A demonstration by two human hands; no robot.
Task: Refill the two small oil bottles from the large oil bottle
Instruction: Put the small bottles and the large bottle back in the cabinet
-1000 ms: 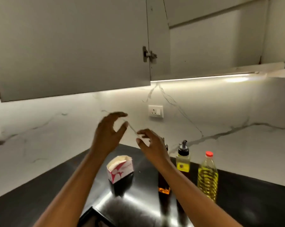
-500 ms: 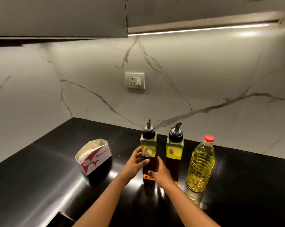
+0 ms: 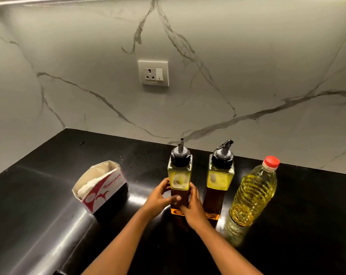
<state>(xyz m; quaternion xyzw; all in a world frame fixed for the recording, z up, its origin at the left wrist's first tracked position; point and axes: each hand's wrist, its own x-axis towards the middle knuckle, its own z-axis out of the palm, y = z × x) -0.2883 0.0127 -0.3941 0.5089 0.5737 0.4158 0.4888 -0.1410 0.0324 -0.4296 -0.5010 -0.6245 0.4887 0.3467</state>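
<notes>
Left hand (image 3: 159, 197) and right hand (image 3: 194, 209) both grasp one small oil bottle (image 3: 179, 176) near the worktop's (image 3: 39, 207) back edge, probably to steady it for opening.

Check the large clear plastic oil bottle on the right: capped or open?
Capped. A red cap sits on the neck of the large clear plastic oil bottle, which stands upright.

Both hands, left hand (image 3: 160, 197) and right hand (image 3: 193, 207), grip left small oil bottle (image 3: 179, 175) upright on black counter (image 3: 49, 225); second small bottle (image 3: 219, 175), large oil bottle (image 3: 253, 193) alongside.
</notes>
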